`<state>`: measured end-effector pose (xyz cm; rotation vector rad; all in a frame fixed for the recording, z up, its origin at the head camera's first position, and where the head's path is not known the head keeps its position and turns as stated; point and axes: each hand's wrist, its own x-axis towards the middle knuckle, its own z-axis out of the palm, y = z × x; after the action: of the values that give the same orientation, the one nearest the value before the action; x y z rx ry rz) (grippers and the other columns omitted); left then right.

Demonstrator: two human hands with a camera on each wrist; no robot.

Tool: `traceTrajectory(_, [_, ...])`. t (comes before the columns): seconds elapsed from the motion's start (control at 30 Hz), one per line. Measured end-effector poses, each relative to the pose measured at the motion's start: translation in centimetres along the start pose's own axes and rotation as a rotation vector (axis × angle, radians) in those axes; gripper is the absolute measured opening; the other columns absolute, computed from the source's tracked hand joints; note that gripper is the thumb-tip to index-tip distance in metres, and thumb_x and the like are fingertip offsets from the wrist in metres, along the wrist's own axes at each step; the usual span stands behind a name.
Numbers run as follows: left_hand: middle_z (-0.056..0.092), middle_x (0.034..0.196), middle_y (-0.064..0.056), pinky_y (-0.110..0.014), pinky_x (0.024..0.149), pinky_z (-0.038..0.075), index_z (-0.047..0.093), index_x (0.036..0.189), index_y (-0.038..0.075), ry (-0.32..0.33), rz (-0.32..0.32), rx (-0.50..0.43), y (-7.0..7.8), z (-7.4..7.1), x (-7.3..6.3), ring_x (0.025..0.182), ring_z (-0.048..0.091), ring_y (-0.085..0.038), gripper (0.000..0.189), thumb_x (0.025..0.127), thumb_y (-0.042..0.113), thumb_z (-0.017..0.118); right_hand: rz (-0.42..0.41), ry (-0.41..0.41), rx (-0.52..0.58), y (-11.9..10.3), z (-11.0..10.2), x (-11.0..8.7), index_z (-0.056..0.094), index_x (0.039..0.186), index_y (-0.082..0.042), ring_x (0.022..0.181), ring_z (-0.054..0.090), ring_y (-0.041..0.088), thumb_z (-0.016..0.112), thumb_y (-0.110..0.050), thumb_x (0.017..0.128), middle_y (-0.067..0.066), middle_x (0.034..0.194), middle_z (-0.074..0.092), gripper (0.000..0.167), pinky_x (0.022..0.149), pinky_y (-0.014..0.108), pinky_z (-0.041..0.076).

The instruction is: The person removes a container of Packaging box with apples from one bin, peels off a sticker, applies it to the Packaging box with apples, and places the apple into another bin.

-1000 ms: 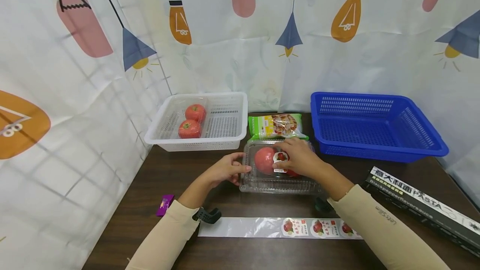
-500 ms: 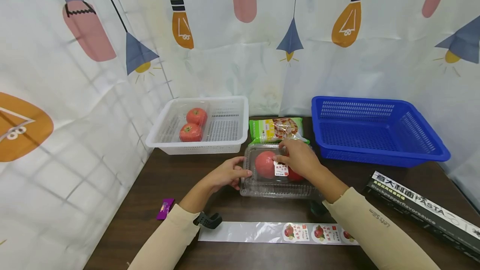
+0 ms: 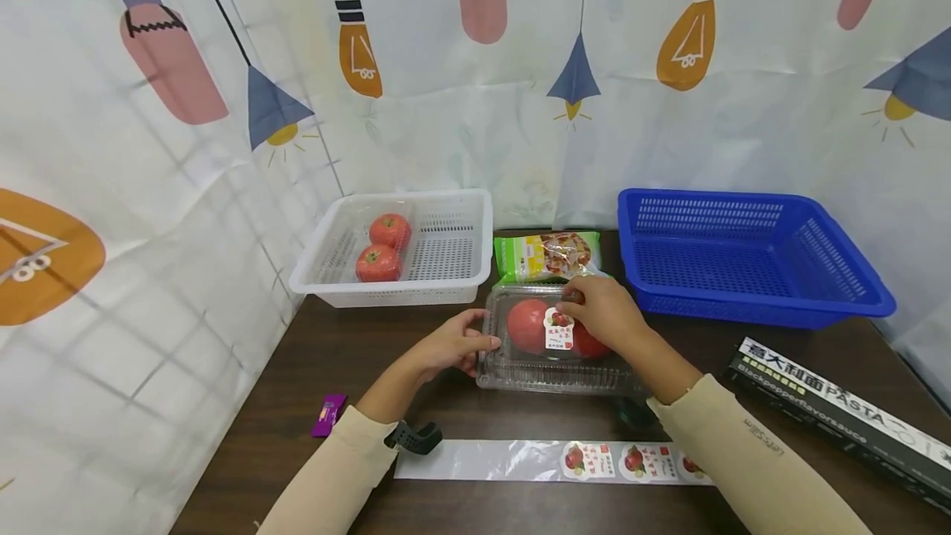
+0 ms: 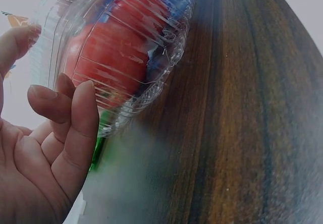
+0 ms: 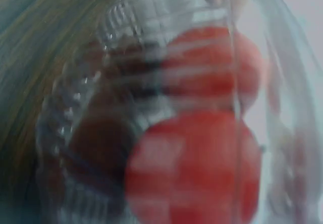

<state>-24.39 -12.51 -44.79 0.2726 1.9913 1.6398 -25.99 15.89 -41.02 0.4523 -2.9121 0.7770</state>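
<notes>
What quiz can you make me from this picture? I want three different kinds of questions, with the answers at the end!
1. Pick one: what colour is the basket with the two tomatoes in it?
A) blue
B) white
C) green

2. True or false: the purple packet lies on the table.

3. Fill in the missing word: the person's ___ hand has its fingers at the sticker on the clear box.

Key:
1. B, white
2. True
3. right: the right hand is the one at the sticker.
</notes>
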Motion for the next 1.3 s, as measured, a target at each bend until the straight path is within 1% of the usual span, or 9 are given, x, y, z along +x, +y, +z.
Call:
traceTrajectory(0.13, [0.06, 0.078, -0.007, -0.038, 0.06, 0.057, 0.026, 0.147, 0.002, -0.001, 0.005, -0.01, -0.1, 0.1, 0.1, 0.05, 0.047, -0.013, 0.077, 0.089, 0.023, 0.072, -0.059, -0.054, 0.071, 0.5, -0.6, -0.3, 0.071, 0.098, -0.013, 0.078, 0.057, 0.017, 0.076, -0.024, 0.086, -0.005, 0.079, 0.062, 0.017, 0.071, 0.038, 0.048])
traceTrajectory(0.23, [0.06, 0.078, -0.007, -0.038, 0.06, 0.057, 0.026, 0.148, 0.002, 0.0, 0.007, -0.013, -0.1, 0.1, 0.1, 0.049, 0.047, -0.013, 0.078, 0.089, 0.023, 0.072, -0.101, -0.112, 0.097, 0.9, -1.0, -0.5, 0.071, 0.103, -0.012, 0.083, 0.058, 0.018, 0.077, -0.025, 0.085, -0.003, 0.085, 0.064, 0.023, 0.075, 0.04, 0.049])
traceTrajectory(0.33, [0.06, 0.079, -0.007, -0.038, 0.06, 0.057, 0.025, 0.148, 0.002, -0.003, 0.007, -0.017, -0.1, 0.1, 0.1, 0.05, 0.048, -0.013, 0.079, 0.089, 0.023, 0.072, -0.109, -0.16, 0.094, 1.1, -1.2, -0.7, 0.07, 0.109, -0.014, 0.089, 0.057, 0.019, 0.078, -0.031, 0.083, -0.002, 0.092, 0.064, 0.032, 0.08, 0.043, 0.05])
traceTrajectory(0.47, [0.058, 0.077, -0.006, -0.037, 0.061, 0.057, 0.025, 0.148, 0.003, -0.003, 0.006, -0.02, -0.1, 0.0, 0.1, 0.051, 0.048, -0.014, 0.079, 0.088, 0.025, 0.073, -0.133, -0.196, 0.079, 1.2, -1.5, -0.8, 0.068, 0.115, -0.017, 0.096, 0.055, 0.02, 0.08, -0.038, 0.08, -0.001, 0.099, 0.06, 0.043, 0.091, 0.052, 0.041])
traceTrajectory(0.57, [0.056, 0.075, -0.006, -0.038, 0.062, 0.057, 0.026, 0.148, 0.003, -0.004, 0.012, -0.019, -0.2, -0.1, 0.1, 0.052, 0.048, -0.014, 0.08, 0.088, 0.026, 0.074, -0.162, -0.215, 0.068, 1.3, -1.7, -0.9, 0.067, 0.119, -0.019, 0.099, 0.053, 0.022, 0.082, -0.043, 0.076, -0.001, 0.102, 0.059, 0.051, 0.094, 0.057, 0.032])
traceTrajectory(0.8, [0.06, 0.08, -0.007, -0.038, 0.064, 0.058, 0.026, 0.148, 0.004, -0.011, 0.008, -0.018, -0.1, 0.0, 0.1, 0.054, 0.049, -0.015, 0.079, 0.088, 0.027, 0.073, -0.197, -0.237, 0.027, 1.7, -1.6, -1.1, 0.064, 0.124, -0.023, 0.101, 0.05, 0.022, 0.084, -0.051, 0.07, -0.001, 0.105, 0.056, 0.064, 0.092, 0.054, 0.031])
traceTrajectory(0.97, [0.062, 0.083, -0.008, -0.039, 0.065, 0.058, 0.026, 0.148, 0.003, -0.009, 0.006, -0.016, -0.3, 0.1, 0.0, 0.055, 0.049, -0.015, 0.078, 0.089, 0.026, 0.072, -0.198, -0.256, 0.011, 1.9, -1.6, -1.3, 0.063, 0.127, -0.025, 0.106, 0.048, 0.025, 0.082, -0.057, 0.068, 0.001, 0.112, 0.055, 0.07, 0.095, 0.054, 0.03])
traceTrajectory(1.13, [0.06, 0.08, -0.008, -0.04, 0.065, 0.058, 0.027, 0.147, 0.004, 0.0, 0.006, -0.013, -0.2, 0.0, 0.1, 0.055, 0.049, -0.015, 0.079, 0.088, 0.028, 0.074, -0.214, -0.238, 0.034, 2.1, -1.7, -1.3, 0.064, 0.126, -0.024, 0.106, 0.048, 0.025, 0.082, -0.056, 0.069, 0.001, 0.112, 0.056, 0.069, 0.093, 0.053, 0.031])
traceTrajectory(1.3, [0.058, 0.08, -0.008, -0.04, 0.067, 0.057, 0.027, 0.148, 0.004, -0.004, -0.009, -0.013, 0.0, -0.3, 0.2, 0.058, 0.051, -0.016, 0.081, 0.087, 0.029, 0.075, -0.221, -0.184, 0.135, 3.2, -1.3, -1.7, 0.068, 0.119, -0.024, 0.109, 0.049, 0.023, 0.082, -0.052, 0.072, -0.002, 0.116, 0.061, 0.057, 0.095, 0.052, 0.038])
